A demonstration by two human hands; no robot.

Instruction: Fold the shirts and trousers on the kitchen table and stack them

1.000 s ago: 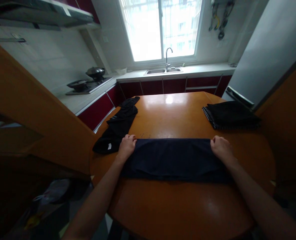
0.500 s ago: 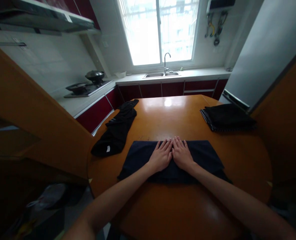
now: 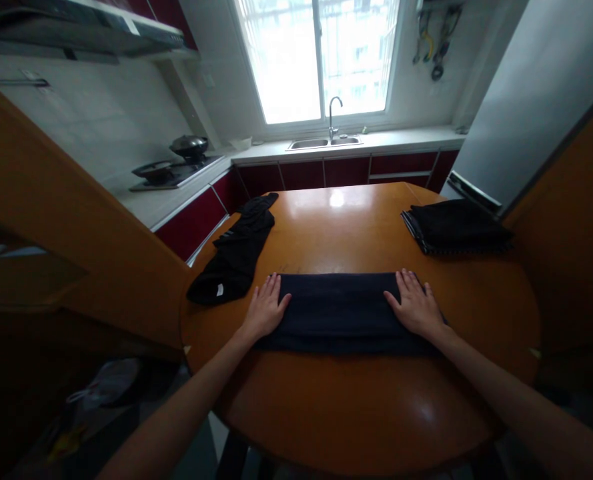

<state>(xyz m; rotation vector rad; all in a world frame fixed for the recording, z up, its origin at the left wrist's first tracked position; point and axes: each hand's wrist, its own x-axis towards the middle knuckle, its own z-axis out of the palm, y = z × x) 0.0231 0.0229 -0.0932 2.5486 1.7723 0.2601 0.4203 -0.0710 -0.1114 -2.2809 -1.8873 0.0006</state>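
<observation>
A folded dark navy garment (image 3: 341, 313) lies as a wide flat strip across the near part of the wooden table (image 3: 346, 400). On its left end rests my left hand (image 3: 267, 310), palm down with the fingers stretched out. My right hand (image 3: 416, 307) lies flat on the right end, thumb spread inward. Neither hand grips the cloth. What kind of garment it is cannot be made out in its folded state.
A loosely laid black garment (image 3: 239, 257) with a white tag is at the table's left. Folded dark clothes (image 3: 459, 227) are stacked at the right. Beyond the table stand a counter with a sink (image 3: 310, 143), a stove (image 3: 181, 175) with pans, and a fridge (image 3: 521, 100).
My hands went from pinching the garment's far corners to flat together at its middle, then slid apart to its two ends. The cloth now looks smoother.
</observation>
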